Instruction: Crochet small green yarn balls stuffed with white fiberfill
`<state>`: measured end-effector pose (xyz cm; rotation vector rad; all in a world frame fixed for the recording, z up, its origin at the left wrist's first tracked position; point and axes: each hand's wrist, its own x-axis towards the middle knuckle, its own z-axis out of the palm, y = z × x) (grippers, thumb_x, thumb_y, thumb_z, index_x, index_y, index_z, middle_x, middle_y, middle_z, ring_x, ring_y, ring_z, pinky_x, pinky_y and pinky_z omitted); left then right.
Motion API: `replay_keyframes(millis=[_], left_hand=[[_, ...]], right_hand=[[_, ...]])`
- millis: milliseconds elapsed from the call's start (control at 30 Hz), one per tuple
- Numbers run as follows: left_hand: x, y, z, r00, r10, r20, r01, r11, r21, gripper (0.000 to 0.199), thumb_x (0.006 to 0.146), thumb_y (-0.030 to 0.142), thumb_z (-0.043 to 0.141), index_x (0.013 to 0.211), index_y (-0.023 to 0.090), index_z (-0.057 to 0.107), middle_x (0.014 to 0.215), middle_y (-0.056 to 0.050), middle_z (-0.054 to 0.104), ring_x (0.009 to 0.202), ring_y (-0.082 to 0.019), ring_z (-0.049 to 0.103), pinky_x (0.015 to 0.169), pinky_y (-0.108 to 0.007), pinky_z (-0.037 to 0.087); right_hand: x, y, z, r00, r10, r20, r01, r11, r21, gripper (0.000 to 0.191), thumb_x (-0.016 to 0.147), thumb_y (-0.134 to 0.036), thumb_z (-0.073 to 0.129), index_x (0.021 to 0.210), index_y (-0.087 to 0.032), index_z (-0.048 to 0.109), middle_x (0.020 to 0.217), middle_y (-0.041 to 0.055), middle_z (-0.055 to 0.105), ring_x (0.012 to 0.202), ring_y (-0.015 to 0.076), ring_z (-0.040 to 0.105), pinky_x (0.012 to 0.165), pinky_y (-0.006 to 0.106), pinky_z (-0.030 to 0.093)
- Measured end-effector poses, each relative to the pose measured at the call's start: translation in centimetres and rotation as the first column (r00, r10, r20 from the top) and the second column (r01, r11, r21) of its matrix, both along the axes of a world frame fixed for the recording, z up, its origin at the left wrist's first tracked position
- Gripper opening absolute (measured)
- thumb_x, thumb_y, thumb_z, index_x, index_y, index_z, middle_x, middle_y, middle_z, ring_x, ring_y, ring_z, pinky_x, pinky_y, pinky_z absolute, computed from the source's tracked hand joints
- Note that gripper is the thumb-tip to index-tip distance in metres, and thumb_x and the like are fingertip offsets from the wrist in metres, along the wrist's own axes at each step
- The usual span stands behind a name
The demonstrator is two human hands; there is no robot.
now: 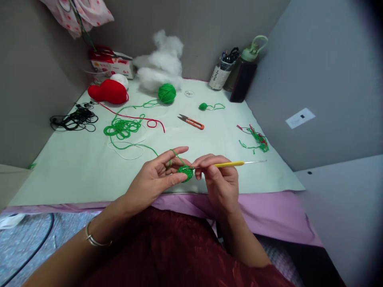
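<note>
Between the thumb and fingers of my left hand [155, 175] is a small round green crochet piece [186, 173]. Green yarn [178, 157] passes over the raised index finger down to the piece. My right hand [221, 181] grips a crochet hook [229, 164] with a yellow handle and metal ends. One end of the hook meets the green piece near its top edge; the other points right. From my left hand the yarn runs back to a loose green heap [122, 128] and on toward a green yarn ball [166, 93].
Thread snips [191, 122] lie mid-table, with a small green crocheted bit [203, 106] beyond. Red yarn [109, 91], black yarn [76, 117] and white stuffing [161, 63] are at the left and back. Yarn scraps [259, 139], a phone [243, 83] and a bottle [249, 54] are at right.
</note>
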<state>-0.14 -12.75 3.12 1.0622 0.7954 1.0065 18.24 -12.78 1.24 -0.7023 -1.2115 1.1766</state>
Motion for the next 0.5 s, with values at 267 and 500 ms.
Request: replay_keyframes(millis=[267, 500], left_hand=[[0.0, 0.0, 0.2, 0.998, 0.034, -0.050, -0.034, 0.999, -0.005, 0.058, 0.080, 0.027, 0.084, 0.135, 0.024, 0.066, 0.103, -0.005, 0.077, 0.100, -0.021, 0.072, 0.096, -0.037, 0.055], [-0.2, -0.1, -0.1, 0.992, 0.055, -0.116, -0.050, 0.998, 0.044, 0.061, 0.079, 0.029, 0.085, 0.137, 0.026, 0.064, 0.105, -0.004, 0.077, 0.103, -0.022, 0.071, 0.101, -0.039, 0.053]], right_hand=[[0.5, 0.2, 0.3, 0.998, 0.066, -0.015, -0.066, 0.998, -0.009, 0.015, 0.099, -0.037, 0.063, 0.095, -0.030, 0.075, 0.091, 0.0026, 0.076, 0.075, 0.0164, 0.067, 0.067, 0.032, 0.055], [1.2, 0.0, 1.3, 0.988, 0.032, 0.154, -0.047, 0.995, 0.091, 0.018, 0.102, -0.029, 0.057, 0.100, -0.029, 0.076, 0.094, 0.0030, 0.076, 0.077, 0.0167, 0.068, 0.070, 0.034, 0.056]])
